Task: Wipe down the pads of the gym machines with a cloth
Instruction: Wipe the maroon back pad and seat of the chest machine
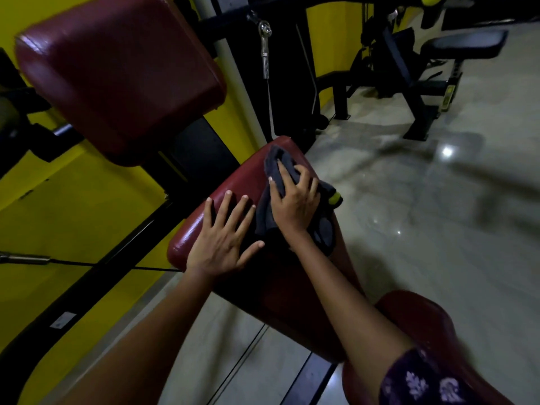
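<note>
head view, looking down: dark red seat pad (233, 182) is landmark. right hand (295, 200) on pad's far half, fingers curled over dark grey cloth (276, 176), pressing it to vinyl. left hand (225, 238) just beside cloth, nearer pad's left edge, fingers spread flat, bracing. larger red back pad (117, 77) above and left of seat pad. judgement: wipe well with overlapping strokes toward near end, firm pressure, cloth kept bunched under palm.

We see a dark grey cloth (280, 197) lying crumpled on the far end of the glossy maroon seat pad (233, 182).
</note>
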